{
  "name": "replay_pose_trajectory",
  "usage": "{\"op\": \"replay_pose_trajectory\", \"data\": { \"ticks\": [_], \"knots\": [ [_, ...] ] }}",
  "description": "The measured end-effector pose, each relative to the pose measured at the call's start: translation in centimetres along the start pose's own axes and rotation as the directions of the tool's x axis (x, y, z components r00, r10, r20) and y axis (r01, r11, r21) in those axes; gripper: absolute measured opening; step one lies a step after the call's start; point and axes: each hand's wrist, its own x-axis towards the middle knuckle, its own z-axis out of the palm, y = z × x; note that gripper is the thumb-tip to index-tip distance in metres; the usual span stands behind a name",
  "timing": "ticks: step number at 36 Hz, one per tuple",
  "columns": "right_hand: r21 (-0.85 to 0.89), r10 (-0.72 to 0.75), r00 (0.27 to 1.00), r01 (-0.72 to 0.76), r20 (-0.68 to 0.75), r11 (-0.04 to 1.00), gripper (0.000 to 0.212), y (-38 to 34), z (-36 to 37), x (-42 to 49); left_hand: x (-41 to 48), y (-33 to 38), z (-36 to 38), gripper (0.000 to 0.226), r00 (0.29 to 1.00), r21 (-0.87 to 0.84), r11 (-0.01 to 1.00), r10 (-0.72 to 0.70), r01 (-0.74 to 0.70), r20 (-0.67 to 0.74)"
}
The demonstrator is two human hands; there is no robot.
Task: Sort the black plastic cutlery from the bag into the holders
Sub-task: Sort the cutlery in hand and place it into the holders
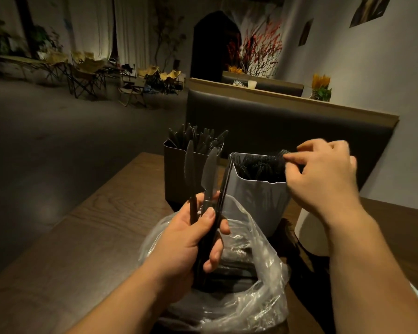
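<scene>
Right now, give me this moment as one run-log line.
left hand: grips black knives above plastic bag | right hand: pinches black cutlery piece at grey holder rim | dark holder: holds utensils

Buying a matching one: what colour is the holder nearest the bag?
Light grey holder, head view.

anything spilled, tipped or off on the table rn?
Nothing stands out. The dark holder and the grey holder stand on the table; cutlery shows only in them, the bag, or the hands. Left hand grips knives; right hand pinches a black piece at the grey holder's rim.
</scene>
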Motion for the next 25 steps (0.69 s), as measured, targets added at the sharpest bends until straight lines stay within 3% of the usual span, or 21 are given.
{"op": "replay_pose_trajectory", "data": {
  "ticks": [2,4,6,7,9,11,13,16,21,25],
  "knots": [
    [0.156,-0.034,0.994,0.050,-0.106,0.986,0.025,-1.1,-1.1,-0.3,0.0,0.0,0.0,0.023,1.000,0.025,1.000,0.019,-0.019,-0.016],
    [0.455,-0.008,0.992,0.066,-0.129,0.888,0.015,-3.0,-2.1,-0.8,0.0,0.0,-0.1,0.021,0.999,0.044,0.998,0.041,-0.039,-0.031],
    [0.702,-0.027,0.994,-0.059,0.110,0.710,0.007,-5.3,-2.9,-1.5,0.1,-0.1,-0.1,0.021,0.997,0.078,0.995,0.058,-0.054,-0.053],
    [0.755,-0.072,0.962,-0.160,0.264,0.636,0.004,-6.2,-2.8,-1.8,0.1,-0.1,-0.2,0.022,0.996,0.098,0.994,0.064,-0.058,-0.060],
    [0.752,-0.141,0.889,-0.273,0.436,0.600,0.024,-7.3,-2.2,-2.5,0.1,-0.1,-0.2,0.028,0.995,0.134,0.989,0.074,-0.064,-0.065],
    [0.737,-0.111,0.906,-0.257,0.409,0.625,0.040,-7.9,-1.1,-2.9,0.0,0.1,-0.1,0.037,0.994,0.147,0.987,0.076,-0.064,-0.083],
    [0.746,-0.069,0.933,-0.236,0.353,0.623,0.037,-8.1,-0.3,-3.0,-0.1,0.2,-0.1,0.043,0.993,0.141,0.988,0.074,-0.060,-0.092],
    [0.811,-0.087,0.924,-0.280,0.374,0.515,0.019,-8.0,0.1,-3.0,-0.2,0.2,0.0,0.045,0.991,0.135,0.989,0.074,-0.059,-0.109],
    [0.851,-0.055,0.939,-0.282,0.340,0.443,0.024,-8.1,0.6,-3.1,-0.1,0.0,0.1,0.034,0.989,0.108,0.991,0.091,-0.078,-0.115],
    [0.875,-0.069,0.945,-0.267,0.320,0.404,0.013,-8.2,0.9,-3.2,0.0,-0.1,0.3,0.034,0.990,0.095,0.994,0.069,-0.058,-0.122]
  ]
}}
